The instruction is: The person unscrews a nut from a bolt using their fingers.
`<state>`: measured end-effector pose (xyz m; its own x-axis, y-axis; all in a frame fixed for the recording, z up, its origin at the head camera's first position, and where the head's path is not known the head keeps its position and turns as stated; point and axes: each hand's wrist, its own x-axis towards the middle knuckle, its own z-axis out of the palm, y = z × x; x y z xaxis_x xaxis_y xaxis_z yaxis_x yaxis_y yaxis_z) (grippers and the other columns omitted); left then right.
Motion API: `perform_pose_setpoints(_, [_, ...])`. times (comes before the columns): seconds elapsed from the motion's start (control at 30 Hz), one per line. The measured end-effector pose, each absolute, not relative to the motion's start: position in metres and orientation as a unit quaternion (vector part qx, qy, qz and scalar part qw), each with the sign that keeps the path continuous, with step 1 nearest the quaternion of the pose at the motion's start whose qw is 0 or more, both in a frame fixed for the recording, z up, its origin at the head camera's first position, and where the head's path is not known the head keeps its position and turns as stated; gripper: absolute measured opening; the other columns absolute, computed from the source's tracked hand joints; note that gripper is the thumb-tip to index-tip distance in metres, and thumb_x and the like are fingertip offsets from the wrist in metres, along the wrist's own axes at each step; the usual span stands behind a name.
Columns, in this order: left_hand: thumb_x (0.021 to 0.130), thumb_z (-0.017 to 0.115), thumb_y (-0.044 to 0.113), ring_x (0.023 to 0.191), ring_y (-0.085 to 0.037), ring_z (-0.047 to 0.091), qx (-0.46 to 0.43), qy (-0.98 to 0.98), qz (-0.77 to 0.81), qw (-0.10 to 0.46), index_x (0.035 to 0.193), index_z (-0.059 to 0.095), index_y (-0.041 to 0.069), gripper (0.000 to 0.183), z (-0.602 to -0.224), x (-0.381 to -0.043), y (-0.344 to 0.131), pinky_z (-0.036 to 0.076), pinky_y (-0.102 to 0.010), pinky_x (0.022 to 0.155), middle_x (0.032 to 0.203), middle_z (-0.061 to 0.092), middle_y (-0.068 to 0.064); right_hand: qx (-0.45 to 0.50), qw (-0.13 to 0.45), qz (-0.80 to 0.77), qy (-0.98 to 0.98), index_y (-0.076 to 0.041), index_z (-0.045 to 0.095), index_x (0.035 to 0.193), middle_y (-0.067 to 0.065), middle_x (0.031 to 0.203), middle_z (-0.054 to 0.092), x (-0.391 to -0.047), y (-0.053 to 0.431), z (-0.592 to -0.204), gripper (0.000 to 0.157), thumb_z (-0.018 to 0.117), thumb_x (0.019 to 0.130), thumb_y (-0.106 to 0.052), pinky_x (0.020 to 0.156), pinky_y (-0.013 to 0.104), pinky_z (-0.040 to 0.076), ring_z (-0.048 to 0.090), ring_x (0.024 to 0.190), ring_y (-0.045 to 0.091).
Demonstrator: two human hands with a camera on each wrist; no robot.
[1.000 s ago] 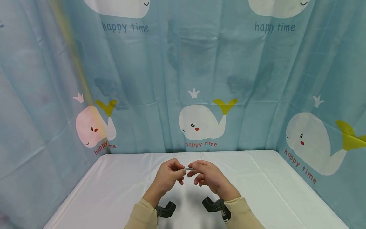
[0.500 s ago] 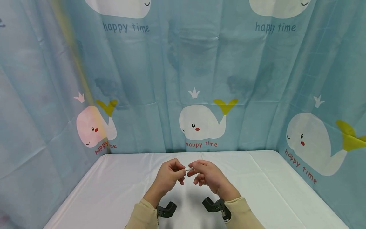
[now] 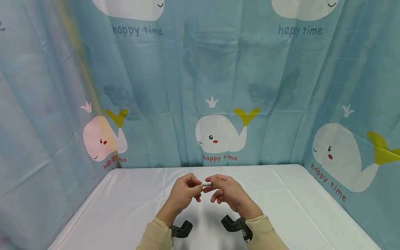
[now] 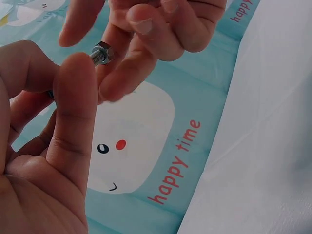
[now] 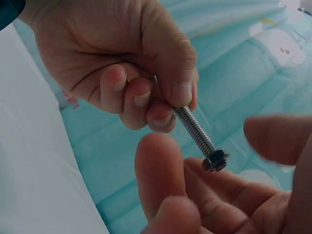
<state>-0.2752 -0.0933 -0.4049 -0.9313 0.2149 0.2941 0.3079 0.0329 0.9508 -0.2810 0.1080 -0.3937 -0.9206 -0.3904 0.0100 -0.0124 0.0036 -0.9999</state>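
Observation:
My left hand (image 3: pixel 183 192) pinches a threaded metal bolt (image 5: pixel 195 130) between thumb and curled index finger; the gripped end is hidden. Threads run out from the fingertips toward the right hand. A hex nut (image 5: pixel 215 160) sits on the bolt's outer end, seen in the left wrist view too, with thread visible between it and the left thumb. My right hand (image 3: pixel 231 194) is held around that end, its fingers loosely bent. In the right wrist view its thumb and fingers stand apart from the nut. Both hands are raised above the white table.
A white cloth covers the table (image 3: pixel 281 208). Behind and at both sides hangs a blue curtain (image 3: pixel 175 86) with whale prints. Black wrist mounts (image 3: pixel 182 229) stick out inward below both hands, close to the beige sleeves (image 3: pixel 265 232).
The right hand's fingers have shifted very slightly around the bolt's nut end. The left hand keeps its pinch on the bolt in the same place.

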Motion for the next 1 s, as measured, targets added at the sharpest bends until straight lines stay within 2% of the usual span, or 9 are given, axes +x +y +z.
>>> perform_pose_setpoints(0.07, [0.090,0.065,0.000,0.062,-0.025,0.061,-0.179,-0.717,-0.673,0.036,0.087,0.064,0.007,0.008,-0.4047,-0.2752,-0.0935,0.060,-0.043,0.061,0.075,0.062,-0.012,-0.147,0.134,-0.685,0.701,-0.002,0.066,0.117,0.014,0.091,0.071,-0.2806,0.1079,-0.3932,0.039,0.056,0.102,-0.037,0.054,0.024,0.049,0.063,0.062,0.019])
perform_pose_setpoints(0.17, [0.089,0.065,-0.001,0.062,-0.025,0.061,-0.178,-0.715,-0.676,0.035,0.086,0.064,0.008,0.010,-0.4039,-0.2747,-0.0936,0.060,-0.043,0.061,0.074,0.062,-0.013,-0.153,0.127,-0.683,0.703,0.000,0.067,0.112,0.012,0.083,0.069,-0.2802,0.1079,-0.3923,0.035,0.056,0.103,-0.032,0.054,0.024,0.048,0.060,0.061,0.017])
perform_pose_setpoints(0.3, [0.090,0.064,-0.002,0.063,-0.025,0.061,-0.178,-0.711,-0.679,0.032,0.087,0.065,0.008,0.010,-0.4033,-0.2745,-0.0938,0.060,-0.039,0.060,0.076,0.062,-0.014,-0.155,0.122,-0.692,0.695,0.001,0.065,0.115,0.012,0.089,0.069,-0.2798,0.1084,-0.3912,0.027,0.059,0.100,-0.020,0.054,0.024,0.047,0.059,0.060,0.017])
perform_pose_setpoints(0.4, [0.090,0.063,-0.001,0.063,-0.025,0.061,-0.177,-0.711,-0.680,0.031,0.088,0.066,0.006,0.008,-0.4041,-0.2754,-0.0943,0.060,-0.039,0.061,0.077,0.062,-0.014,-0.148,0.126,-0.694,0.693,0.000,0.064,0.118,0.014,0.097,0.070,-0.2796,0.1083,-0.3905,0.032,0.060,0.100,-0.026,0.055,0.024,0.048,0.061,0.061,0.018])
perform_pose_setpoints(0.53, [0.090,0.062,-0.002,0.063,-0.025,0.061,-0.177,-0.708,-0.683,0.032,0.089,0.066,0.005,0.008,-0.4046,-0.2762,-0.0945,0.060,-0.040,0.061,0.077,0.062,-0.016,-0.146,0.117,-0.682,0.707,-0.001,0.066,0.113,0.013,0.090,0.070,-0.2801,0.1074,-0.3914,0.042,0.057,0.101,-0.040,0.055,0.025,0.048,0.061,0.061,0.018])
perform_pose_setpoints(0.63, [0.090,0.062,-0.003,0.063,-0.025,0.061,-0.180,-0.705,-0.685,0.031,0.087,0.065,0.008,0.012,-0.4034,-0.2752,-0.0940,0.060,-0.039,0.060,0.079,0.062,-0.020,-0.148,0.107,-0.677,0.713,0.000,0.067,0.108,0.013,0.085,0.069,-0.2803,0.1069,-0.3919,0.037,0.058,0.101,-0.035,0.055,0.025,0.047,0.059,0.060,0.017])
perform_pose_setpoints(0.73, [0.090,0.063,-0.003,0.064,-0.025,0.061,-0.183,-0.704,-0.685,0.029,0.086,0.065,0.010,0.015,-0.4024,-0.2744,-0.0939,0.060,-0.038,0.060,0.080,0.062,-0.020,-0.148,0.106,-0.687,0.703,0.000,0.066,0.111,0.013,0.090,0.070,-0.2797,0.1067,-0.3911,0.027,0.060,0.100,-0.024,0.054,0.025,0.047,0.058,0.060,0.017])
perform_pose_setpoints(0.83, [0.090,0.063,-0.003,0.064,-0.025,0.061,-0.181,-0.706,-0.684,0.029,0.087,0.065,0.009,0.012,-0.4023,-0.2743,-0.0944,0.060,-0.037,0.060,0.079,0.063,-0.017,-0.142,0.111,-0.691,0.700,-0.001,0.064,0.116,0.014,0.095,0.070,-0.2793,0.1069,-0.3903,0.033,0.060,0.100,-0.029,0.055,0.025,0.048,0.060,0.061,0.018])
perform_pose_setpoints(1.0, [0.090,0.064,-0.001,0.063,-0.026,0.061,-0.180,-0.709,-0.681,0.029,0.089,0.066,0.005,0.006,-0.4030,-0.2743,-0.0945,0.060,-0.040,0.061,0.077,0.062,-0.015,-0.146,0.112,-0.674,0.715,0.002,0.066,0.112,0.013,0.080,0.069,-0.2800,0.1065,-0.3922,0.043,0.054,0.102,-0.039,0.055,0.026,0.048,0.060,0.060,0.018])
